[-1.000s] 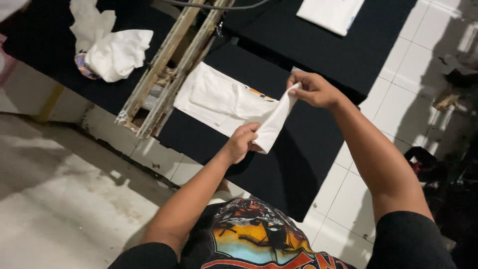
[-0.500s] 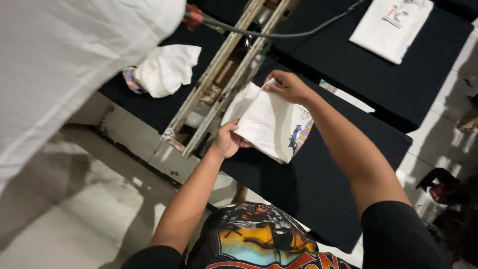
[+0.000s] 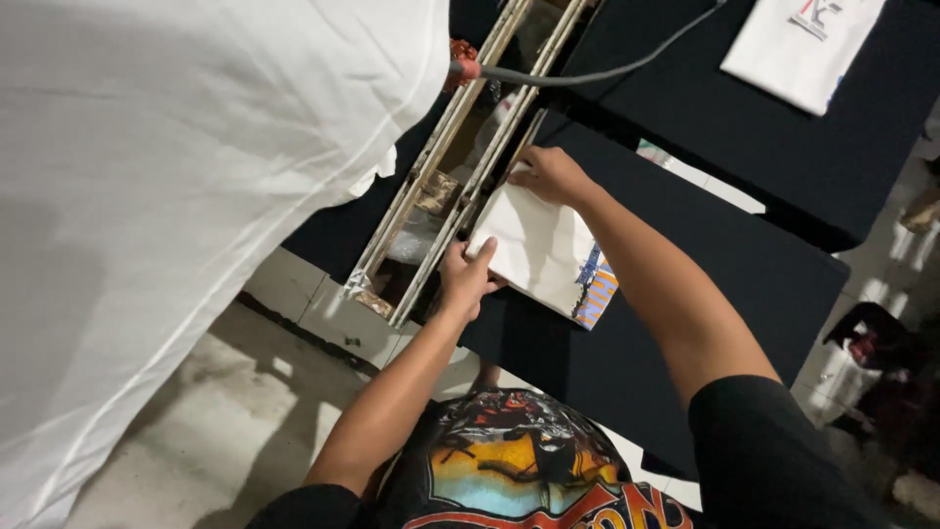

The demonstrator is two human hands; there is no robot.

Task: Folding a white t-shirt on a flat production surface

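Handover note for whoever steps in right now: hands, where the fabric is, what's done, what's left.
Left hand: grips the near corner of the folded white garment.
Right hand: presses its far corner.
The garment lies on the black table, against the wooden rail frame, coloured print showing at its lower edge.
Done: folded and laid down.
Left: both hands not yet off.
Large white cloth hangs at left; another white garment lies on the far table.
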